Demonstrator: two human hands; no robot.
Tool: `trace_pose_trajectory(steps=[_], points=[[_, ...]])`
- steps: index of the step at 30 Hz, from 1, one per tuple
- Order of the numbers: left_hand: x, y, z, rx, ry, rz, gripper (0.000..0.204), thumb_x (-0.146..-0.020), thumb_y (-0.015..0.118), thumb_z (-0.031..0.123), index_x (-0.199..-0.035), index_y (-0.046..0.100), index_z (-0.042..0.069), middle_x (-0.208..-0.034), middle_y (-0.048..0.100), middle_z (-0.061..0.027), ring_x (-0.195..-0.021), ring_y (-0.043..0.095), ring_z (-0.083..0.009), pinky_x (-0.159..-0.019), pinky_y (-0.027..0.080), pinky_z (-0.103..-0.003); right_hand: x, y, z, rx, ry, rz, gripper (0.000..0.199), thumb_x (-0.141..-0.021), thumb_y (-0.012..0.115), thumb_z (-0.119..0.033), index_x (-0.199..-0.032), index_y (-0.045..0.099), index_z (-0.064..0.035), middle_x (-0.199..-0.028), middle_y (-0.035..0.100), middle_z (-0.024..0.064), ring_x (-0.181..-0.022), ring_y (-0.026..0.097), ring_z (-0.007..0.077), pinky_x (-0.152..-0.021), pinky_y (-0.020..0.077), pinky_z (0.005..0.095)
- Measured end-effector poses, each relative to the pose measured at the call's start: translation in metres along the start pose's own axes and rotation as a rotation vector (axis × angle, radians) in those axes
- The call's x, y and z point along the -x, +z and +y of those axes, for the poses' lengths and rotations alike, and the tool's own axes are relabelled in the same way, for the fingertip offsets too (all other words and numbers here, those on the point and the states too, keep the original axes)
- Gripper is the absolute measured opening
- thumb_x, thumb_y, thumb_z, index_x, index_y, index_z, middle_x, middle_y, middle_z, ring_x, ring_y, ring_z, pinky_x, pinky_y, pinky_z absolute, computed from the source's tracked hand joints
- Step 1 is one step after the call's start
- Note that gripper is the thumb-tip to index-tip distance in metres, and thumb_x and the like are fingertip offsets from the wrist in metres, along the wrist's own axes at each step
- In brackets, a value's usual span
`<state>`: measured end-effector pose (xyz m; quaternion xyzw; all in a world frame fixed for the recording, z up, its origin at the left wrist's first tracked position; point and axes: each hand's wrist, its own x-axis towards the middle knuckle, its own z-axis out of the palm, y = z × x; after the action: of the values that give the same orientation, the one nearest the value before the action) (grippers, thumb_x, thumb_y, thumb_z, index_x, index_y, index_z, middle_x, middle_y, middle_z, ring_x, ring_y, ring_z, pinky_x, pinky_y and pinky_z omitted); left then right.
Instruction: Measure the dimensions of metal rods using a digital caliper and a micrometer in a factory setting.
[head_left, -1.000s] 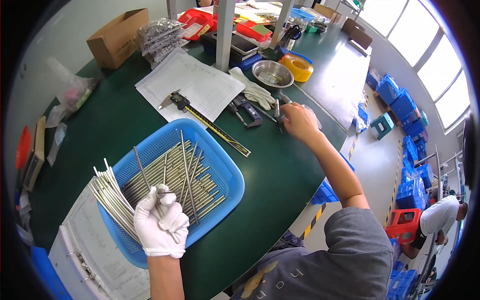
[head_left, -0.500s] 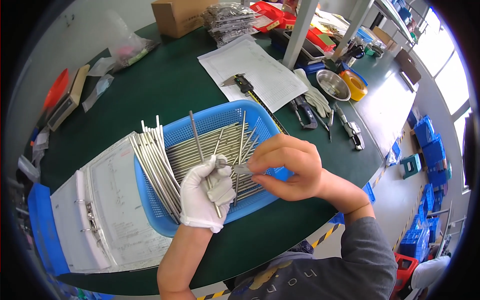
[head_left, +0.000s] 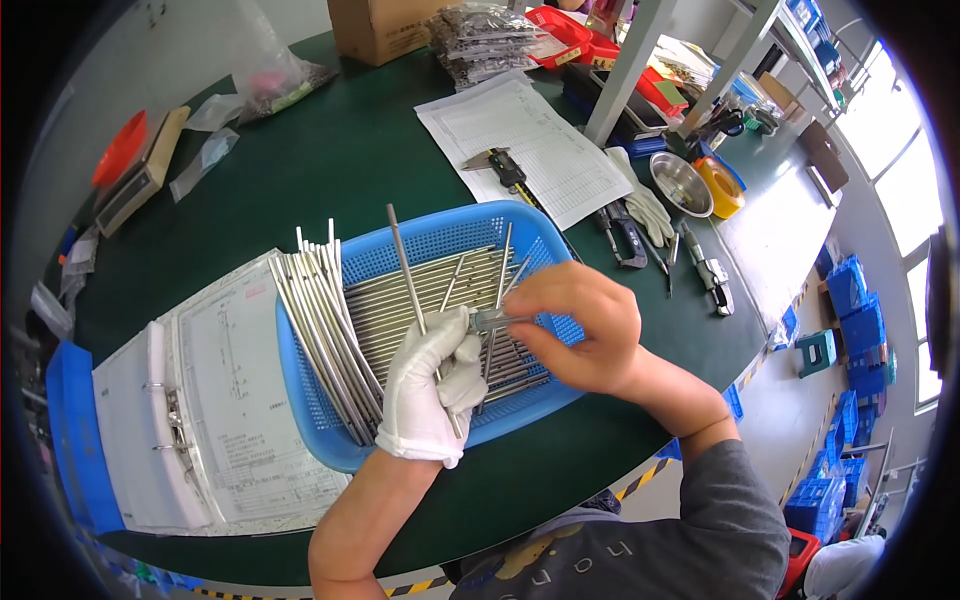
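Gloved left hand grips slim steel rod.

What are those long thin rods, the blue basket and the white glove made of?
The rods look like bare metal, probably steel: silver-grey with bright glints. The basket looks like moulded plastic: even blue, fine mesh walls. The glove on the left hand seems soft white fabric, perhaps cotton: matte and creased.

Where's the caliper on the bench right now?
Head view, upper middle: the caliper lies on the printed sheet, just beyond the blue basket.
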<state>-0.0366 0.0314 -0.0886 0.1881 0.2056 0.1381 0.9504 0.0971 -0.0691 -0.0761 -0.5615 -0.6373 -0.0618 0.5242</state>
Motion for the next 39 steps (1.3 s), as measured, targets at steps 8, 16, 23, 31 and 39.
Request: trace_pose_trajectory(steps=[8,16,23,31,39], points=[[0.0,0.015,-0.018,-0.309,0.139,0.086,0.009,-0.086,0.047,0.011,-0.083,0.05,0.003,-0.053,0.037,0.0029,-0.035,0.024,-0.0014,-0.031,0.017,-0.017,0.02,-0.025,-0.003,0.124,-0.049,-0.009,0.019,-0.061,0.069,0.001,-0.078,0.059,-0.0012,-0.076,0.061,0.0097,-0.063,0.06,0.018,-0.055,0.0486,0.0252],[-0.006,0.0,-0.022,-0.289,-0.028,-0.058,0.027,-0.088,0.041,0.025,-0.096,0.057,0.005,-0.056,0.042,0.0057,-0.038,0.028,-0.0006,-0.032,0.02,-0.015,0.103,-0.116,0.048,0.907,0.39,0.4,0.007,-0.068,0.058,-0.001,-0.073,0.054,-0.0043,-0.066,0.051,0.0077,-0.054,0.051,0.0158,-0.05,0.0414,0.026],[0.003,0.0,-0.015,-0.309,0.094,-0.069,0.024,-0.084,0.045,0.024,-0.072,0.053,0.004,-0.051,0.038,0.0039,-0.036,0.028,-0.0022,-0.032,0.022,-0.017,0.139,-0.148,0.08,0.995,0.624,0.136,0.013,-0.069,0.052,0.0,-0.081,0.054,-0.0028,-0.084,0.051,0.0083,-0.069,0.054,0.0201,-0.062,0.0453,0.0267],[0.008,0.004,-0.02,-0.482,0.38,-0.109,0.041,-0.092,0.031,0.035,-0.077,0.056,0.007,-0.063,0.04,0.0031,-0.055,0.034,-0.0045,-0.051,0.031,-0.018,0.129,-0.133,0.071,1.021,0.452,0.129,0.026,-0.066,0.054,-0.005,-0.092,0.058,-0.0036,-0.1,0.054,0.0139,-0.093,0.053,0.0279,-0.081,0.0417,0.0338],[0.008,0.016,-0.02,-0.569,0.633,0.097,0.039,-0.092,0.033,0.032,-0.077,0.053,0.002,-0.052,0.043,0.001,-0.04,0.03,-0.0031,-0.037,0.024,-0.017,0.087,-0.105,0.074,0.786,0.477,0.08,0.013,-0.068,0.056,-0.01,-0.08,0.06,-0.0061,-0.081,0.057,0.0085,-0.078,0.056,0.0247,-0.069,0.0447,0.033]])
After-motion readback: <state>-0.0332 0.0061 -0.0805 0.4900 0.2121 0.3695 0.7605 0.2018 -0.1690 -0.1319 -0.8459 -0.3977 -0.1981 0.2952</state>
